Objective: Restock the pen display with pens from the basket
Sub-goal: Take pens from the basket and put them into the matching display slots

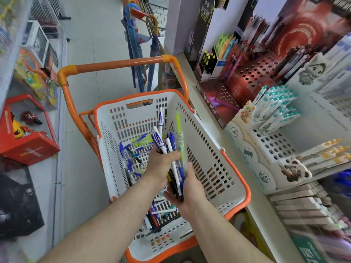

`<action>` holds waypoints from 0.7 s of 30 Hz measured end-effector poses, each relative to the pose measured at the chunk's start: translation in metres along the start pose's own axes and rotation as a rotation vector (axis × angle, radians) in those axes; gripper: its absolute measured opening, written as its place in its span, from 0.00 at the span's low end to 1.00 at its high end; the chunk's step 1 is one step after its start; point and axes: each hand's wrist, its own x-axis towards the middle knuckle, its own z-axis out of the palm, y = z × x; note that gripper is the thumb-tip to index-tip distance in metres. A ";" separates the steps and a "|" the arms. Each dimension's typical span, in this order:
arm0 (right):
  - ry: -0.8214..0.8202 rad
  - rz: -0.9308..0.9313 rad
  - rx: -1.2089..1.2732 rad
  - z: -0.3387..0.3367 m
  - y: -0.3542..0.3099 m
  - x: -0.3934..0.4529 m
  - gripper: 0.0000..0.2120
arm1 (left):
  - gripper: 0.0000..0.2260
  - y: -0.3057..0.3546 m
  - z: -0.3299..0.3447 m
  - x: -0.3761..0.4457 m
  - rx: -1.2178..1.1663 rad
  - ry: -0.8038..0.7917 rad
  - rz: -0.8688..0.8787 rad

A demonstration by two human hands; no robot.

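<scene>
Right now both hands are gripping one bundle of pens [175,149] over the white-and-orange basket [209,128]: the left hand [161,166] is wrapping its middle, the right hand [188,194] cupping its lower ends. More loose pens [133,154] are lying in the basket beneath the hands, and the white pen display [273,143] is standing off to the right of them.

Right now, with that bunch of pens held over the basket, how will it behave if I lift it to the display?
The bunch of pens will probably splay, since the pens already fan out at different angles. Their smooth, round barrels look slippery, so one may slide out between the left hand and right hand. They are likely light and stiff.
</scene>
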 end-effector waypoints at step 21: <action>0.065 -0.585 -0.165 0.005 -0.116 -0.016 0.09 | 0.12 0.004 -0.020 0.003 0.382 -0.346 -0.071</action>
